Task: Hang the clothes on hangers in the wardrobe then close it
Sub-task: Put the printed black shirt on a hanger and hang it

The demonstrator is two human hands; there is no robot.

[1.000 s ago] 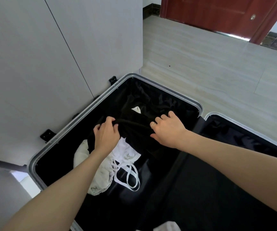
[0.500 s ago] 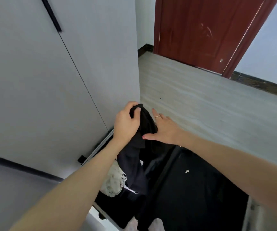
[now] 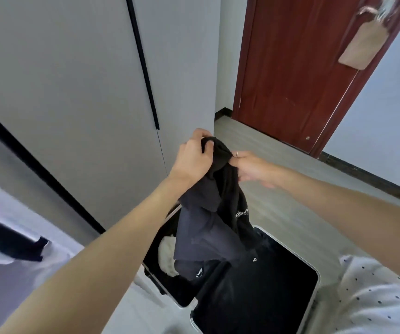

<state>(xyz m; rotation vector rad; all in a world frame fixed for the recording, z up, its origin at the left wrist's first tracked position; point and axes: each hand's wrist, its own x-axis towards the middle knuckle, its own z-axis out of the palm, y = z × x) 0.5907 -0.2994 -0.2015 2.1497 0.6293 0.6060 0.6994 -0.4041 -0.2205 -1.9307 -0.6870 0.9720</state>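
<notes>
A black garment (image 3: 214,213) hangs in the air above an open black suitcase (image 3: 309,268) on the floor. My left hand (image 3: 194,157) grips its top edge with curled fingers. My right hand (image 3: 249,167), with a ring on one finger, pinches the same edge just to the right. A white print shows on the cloth. The grey wardrobe (image 3: 78,92) stands to the left with its doors shut and a long black handle (image 3: 143,66). No hanger is in sight.
White clothes (image 3: 167,259) lie in the suitcase's left half, partly hidden by the black garment. A red-brown door (image 3: 290,68) stands ahead on the right, with pale wood-look floor (image 3: 288,184) in front of it. A dotted white fabric (image 3: 374,297) shows at the lower right.
Both hands have lifted the black garment out of the suitcase and raised it higher. My right hand went from lying flat on the cloth to pinching it. The view has tilted up.
</notes>
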